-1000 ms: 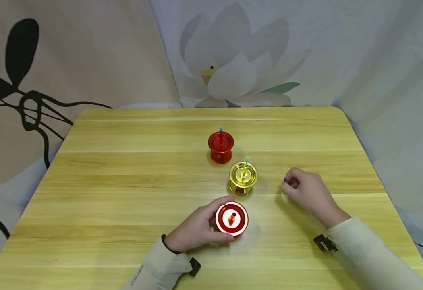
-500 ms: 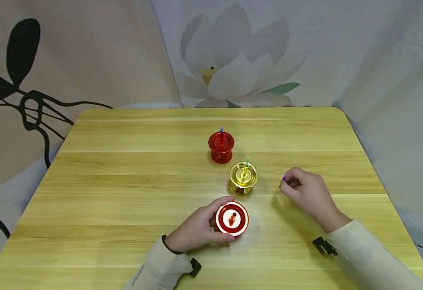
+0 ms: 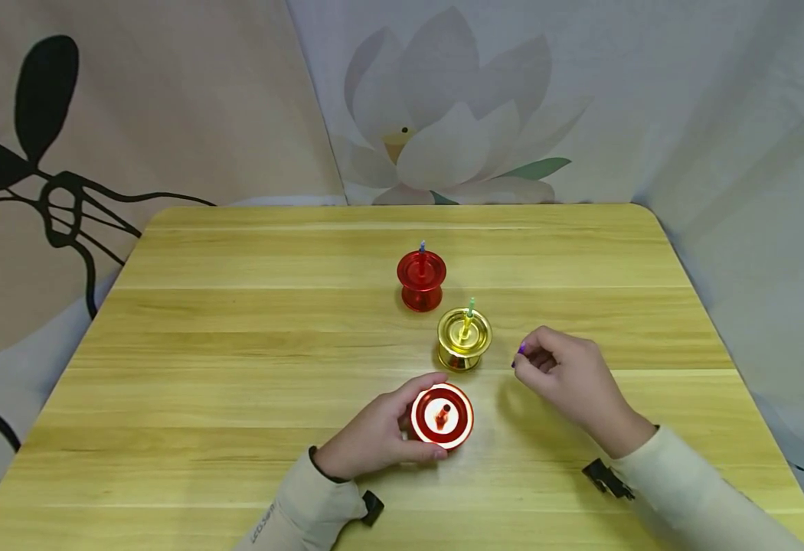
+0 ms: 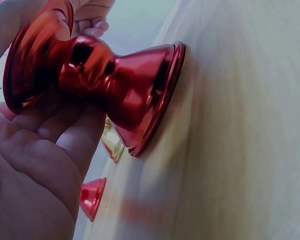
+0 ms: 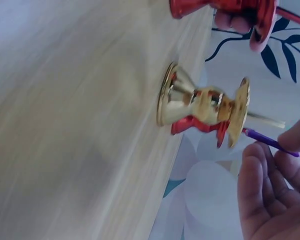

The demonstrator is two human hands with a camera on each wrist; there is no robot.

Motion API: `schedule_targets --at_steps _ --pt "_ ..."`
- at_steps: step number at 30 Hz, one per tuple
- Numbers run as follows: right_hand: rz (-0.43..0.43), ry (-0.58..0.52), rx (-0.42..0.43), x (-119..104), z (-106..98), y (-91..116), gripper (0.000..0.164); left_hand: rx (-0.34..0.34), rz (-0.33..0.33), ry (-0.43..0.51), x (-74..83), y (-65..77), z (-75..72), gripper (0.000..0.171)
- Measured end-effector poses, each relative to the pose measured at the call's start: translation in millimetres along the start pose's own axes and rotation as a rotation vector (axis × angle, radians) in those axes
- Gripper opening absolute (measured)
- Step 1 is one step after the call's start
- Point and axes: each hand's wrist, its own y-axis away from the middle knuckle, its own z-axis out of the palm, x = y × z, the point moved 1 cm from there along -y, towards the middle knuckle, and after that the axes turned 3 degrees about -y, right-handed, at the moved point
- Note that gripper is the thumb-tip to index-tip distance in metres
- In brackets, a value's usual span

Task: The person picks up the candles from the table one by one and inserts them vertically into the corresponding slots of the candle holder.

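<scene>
A shiny red candle holder stands at the front of the table, with my left hand gripping its side between thumb and fingers. Its dish has a short upright socket in the middle. In the left wrist view the waisted holder lies in the curve of the fingers. To the right of it, above the table, my right hand pinches a thin purple candle between thumb and fingertip. Beyond the gripped holder is a gold candle holder with a green candle upright in it.
Farther back, another red candle holder bears a thin blue candle. The three holders form a slanting row on the wooden table. Printed cloth hangs behind the table's back edge.
My right hand, with the purple candle, has moved left and slightly nearer to me, toward the gripped red holder. The left hand and all three holders keep their places.
</scene>
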Motion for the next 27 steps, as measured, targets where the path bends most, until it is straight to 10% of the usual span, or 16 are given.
schedule_targets --at_steps 27 --pt "-0.232 -0.213 -0.043 -43 26 -1 0.021 -0.002 0.048 0.017 -2.2 -1.3 0.3 0.085"
